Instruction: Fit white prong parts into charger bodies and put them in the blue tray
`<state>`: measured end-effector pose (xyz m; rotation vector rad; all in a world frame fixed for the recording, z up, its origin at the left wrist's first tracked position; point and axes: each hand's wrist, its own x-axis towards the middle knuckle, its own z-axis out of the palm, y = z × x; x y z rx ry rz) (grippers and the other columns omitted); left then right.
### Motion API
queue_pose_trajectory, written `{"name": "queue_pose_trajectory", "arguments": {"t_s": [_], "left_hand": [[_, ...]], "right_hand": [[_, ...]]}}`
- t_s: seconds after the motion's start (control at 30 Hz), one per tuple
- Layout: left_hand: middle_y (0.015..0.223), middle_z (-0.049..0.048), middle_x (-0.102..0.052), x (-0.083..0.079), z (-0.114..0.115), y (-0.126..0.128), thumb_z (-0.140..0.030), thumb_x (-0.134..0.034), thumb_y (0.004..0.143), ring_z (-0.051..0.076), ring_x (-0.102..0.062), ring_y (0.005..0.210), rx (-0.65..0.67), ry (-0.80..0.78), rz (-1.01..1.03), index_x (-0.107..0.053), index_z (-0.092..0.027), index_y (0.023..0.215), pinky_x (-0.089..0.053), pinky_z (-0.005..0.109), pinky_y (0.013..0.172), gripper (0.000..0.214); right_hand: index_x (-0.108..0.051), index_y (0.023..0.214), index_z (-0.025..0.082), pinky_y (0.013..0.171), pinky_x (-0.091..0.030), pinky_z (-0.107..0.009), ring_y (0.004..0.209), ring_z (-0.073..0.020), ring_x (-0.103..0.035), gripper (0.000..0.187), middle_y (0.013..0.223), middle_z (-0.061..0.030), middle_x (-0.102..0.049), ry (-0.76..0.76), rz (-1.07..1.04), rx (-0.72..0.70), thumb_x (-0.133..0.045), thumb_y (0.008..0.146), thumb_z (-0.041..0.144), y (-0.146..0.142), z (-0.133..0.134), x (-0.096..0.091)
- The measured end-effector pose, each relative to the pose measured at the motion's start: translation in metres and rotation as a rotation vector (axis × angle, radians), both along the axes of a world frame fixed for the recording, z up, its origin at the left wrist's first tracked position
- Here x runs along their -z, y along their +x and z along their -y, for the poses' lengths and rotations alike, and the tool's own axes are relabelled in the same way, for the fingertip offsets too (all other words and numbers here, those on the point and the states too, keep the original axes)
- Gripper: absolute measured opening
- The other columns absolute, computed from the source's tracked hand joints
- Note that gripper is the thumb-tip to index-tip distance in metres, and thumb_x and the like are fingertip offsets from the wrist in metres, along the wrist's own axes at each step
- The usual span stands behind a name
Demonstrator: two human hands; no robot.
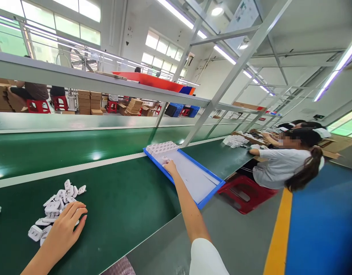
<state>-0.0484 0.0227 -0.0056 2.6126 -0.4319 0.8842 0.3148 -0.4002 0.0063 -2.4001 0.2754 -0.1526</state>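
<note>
While the right hand (170,166) is reaching out onto a white charger plug (165,159) in a blue tray (203,187), maybe gripping it, the left hand (63,231) is lying open against a loose plug pile (57,208), kept within easy reach on the green belt (107,183).

Bright, even daylight pours through the tall white-framed windows (161,46) and long white fluorescent ceiling tubes (224,54), leaving soft glare spots on the glossy green worktop (96,156); shadows stay faint, and wide-angle distortion bends the view's edges.
</note>
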Motion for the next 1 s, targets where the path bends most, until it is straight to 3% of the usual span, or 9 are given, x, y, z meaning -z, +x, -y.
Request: {"name": "queue_pose_trajectory", "arguments": {"t_s": [0.3, 0.67, 0.87, 0.93, 1.0], "left_hand": [[0.098, 0.0036, -0.062, -0.004, 0.0, 0.0, -0.024, -0.043, 0.097, 0.021, -0.059, 0.1, -0.009, 0.006, -0.026, -0.059, -0.023, 0.094, -0.048, 0.033, 0.086, 0.017], [0.098, 0.0024, -0.063, -0.01, 0.0, -0.002, -0.023, -0.042, 0.097, 0.022, -0.058, 0.103, -0.029, 0.006, -0.077, -0.058, -0.024, 0.096, -0.049, 0.034, 0.087, 0.015], [0.1, 0.0031, -0.062, -0.012, -0.002, -0.003, -0.02, -0.041, 0.097, 0.021, -0.057, 0.105, -0.05, -0.006, -0.129, -0.058, -0.022, 0.096, -0.048, 0.034, 0.089, 0.017], [0.1, 0.0034, -0.062, -0.015, -0.006, -0.003, -0.019, -0.042, 0.097, 0.021, -0.056, 0.105, -0.066, -0.014, -0.123, -0.058, -0.021, 0.097, -0.047, 0.035, 0.091, 0.017], [0.1, 0.0037, -0.063, -0.02, -0.012, -0.004, -0.018, -0.041, 0.096, 0.021, -0.056, 0.103, -0.101, -0.038, -0.114, -0.059, -0.021, 0.096, -0.046, 0.036, 0.093, 0.018]], "right_hand": [[-0.06, 0.113, 0.014, 0.083, -0.054, -0.039, 0.097, -0.0198, -0.062, 0.027, 0.112, -0.0073, -0.062, -0.001, -0.052, -0.04, -0.06, 0.093, 0.032, 0.022, -0.01, 0.007], [-0.061, 0.11, 0.013, 0.079, -0.055, -0.036, 0.091, -0.0176, -0.063, 0.026, 0.107, -0.0065, -0.063, 0.015, -0.021, -0.109, -0.06, 0.093, 0.033, 0.023, -0.03, -0.005], [-0.059, 0.114, 0.014, 0.085, -0.052, -0.04, 0.098, -0.0203, -0.061, 0.029, 0.114, -0.0074, -0.061, -0.021, 0.105, -0.054, -0.06, 0.092, 0.034, 0.0, -0.039, -0.031], [-0.056, 0.12, 0.014, 0.093, -0.047, -0.045, 0.107, -0.0235, -0.057, 0.031, 0.121, -0.0116, -0.057, -0.045, 0.199, -0.071, -0.054, 0.095, 0.03, -0.019, -0.058, -0.037], [-0.054, 0.124, 0.011, 0.098, -0.043, -0.045, 0.109, -0.025, -0.056, 0.033, 0.123, -0.0157, -0.056, -0.061, 0.265, -0.202, -0.046, 0.096, 0.025, -0.048, -0.094, -0.036]]}}
